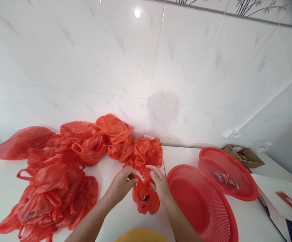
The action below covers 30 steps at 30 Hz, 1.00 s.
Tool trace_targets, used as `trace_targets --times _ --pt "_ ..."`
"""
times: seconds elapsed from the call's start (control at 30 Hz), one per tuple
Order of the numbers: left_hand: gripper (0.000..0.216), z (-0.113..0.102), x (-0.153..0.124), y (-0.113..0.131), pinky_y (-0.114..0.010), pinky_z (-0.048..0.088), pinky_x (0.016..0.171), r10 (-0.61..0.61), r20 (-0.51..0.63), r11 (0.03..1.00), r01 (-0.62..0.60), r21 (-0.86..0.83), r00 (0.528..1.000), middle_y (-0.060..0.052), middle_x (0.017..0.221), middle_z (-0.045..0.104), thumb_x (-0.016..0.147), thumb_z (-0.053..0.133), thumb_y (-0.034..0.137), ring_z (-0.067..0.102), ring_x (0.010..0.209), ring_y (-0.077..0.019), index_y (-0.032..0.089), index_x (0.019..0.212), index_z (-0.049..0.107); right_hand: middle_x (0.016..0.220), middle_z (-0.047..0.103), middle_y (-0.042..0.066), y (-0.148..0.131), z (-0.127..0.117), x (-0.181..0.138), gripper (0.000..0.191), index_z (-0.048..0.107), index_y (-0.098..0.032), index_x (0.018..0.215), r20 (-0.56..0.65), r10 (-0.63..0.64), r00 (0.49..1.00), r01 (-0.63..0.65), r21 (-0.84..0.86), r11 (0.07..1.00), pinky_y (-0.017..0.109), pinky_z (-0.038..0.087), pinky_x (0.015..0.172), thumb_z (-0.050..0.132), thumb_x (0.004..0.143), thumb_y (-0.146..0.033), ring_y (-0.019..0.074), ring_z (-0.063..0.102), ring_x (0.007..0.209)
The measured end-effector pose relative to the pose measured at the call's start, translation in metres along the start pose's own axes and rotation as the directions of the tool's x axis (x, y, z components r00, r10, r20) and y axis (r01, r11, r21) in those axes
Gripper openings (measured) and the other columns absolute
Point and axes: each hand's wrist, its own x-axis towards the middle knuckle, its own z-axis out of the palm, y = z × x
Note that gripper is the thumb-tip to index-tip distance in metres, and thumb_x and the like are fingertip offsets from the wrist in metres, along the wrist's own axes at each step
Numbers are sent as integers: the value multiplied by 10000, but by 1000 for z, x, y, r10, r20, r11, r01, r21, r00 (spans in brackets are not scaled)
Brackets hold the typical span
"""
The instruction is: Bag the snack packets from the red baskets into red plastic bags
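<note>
A small red plastic bag [153,204] stands on the white table in front of me, with its mouth partly open. Inside it some small wrapped pieces [144,199] show, too small to name. My left hand [124,181] pinches the bag's left handle between thumb and fingers. On the other side my right hand [158,181] has its fingers curled round the right handle. Just behind the hands, a crumpled red bag [148,153] sits near the wall.
Many red plastic bags [57,191] are heaped on the left. To the right are a deep red basket [188,201] and a second red basket [226,161] holding wrapped pieces. Beyond are a cardboard box [246,158] and a red packet [290,202]. The tiled wall closes the back.
</note>
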Motion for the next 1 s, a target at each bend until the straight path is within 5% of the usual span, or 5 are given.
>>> trace_targets --times 0.07,0.17,0.4,0.6,1.0 --pt "40 6 -1 3 -254 389 613 -39 18 994 40 -102 999 24 702 539 709 524 172 489 665 -136 205 689 527 571 365 -68 -1 6 -3 398 580 -262 1140 188 16 982 12 -145 989 232 235 475 579 817 -493 87 281 497" --pt "63 14 -3 4 -242 402 603 -54 95 972 74 -224 994 29 686 537 681 520 141 490 649 -125 204 683 526 585 344 -58 5 14 -4 253 608 -210 832 321 39 946 41 -240 970 244 204 487 558 833 -458 82 248 520" --pt "153 23 -9 -18 -306 458 758 56 -122 995 -66 -79 991 -15 904 596 744 526 170 563 863 -172 228 880 565 553 293 -63 27 13 12 366 397 -200 591 192 57 980 -14 -217 976 253 205 502 507 846 -439 83 252 517" --pt "322 41 -16 -34 -298 467 770 160 50 986 -161 28 986 -22 903 582 690 505 83 568 841 -174 251 942 616 555 293 -53 36 13 14 420 380 -206 576 62 65 996 -58 -105 993 257 216 490 455 860 -505 93 267 523" --pt "94 55 3 -68 -292 409 687 -57 -75 998 57 3 996 9 739 534 736 441 165 520 711 -167 220 666 472 578 539 -29 41 -11 11 376 676 -190 873 165 133 977 -123 -69 990 238 326 513 510 835 -525 100 418 495"
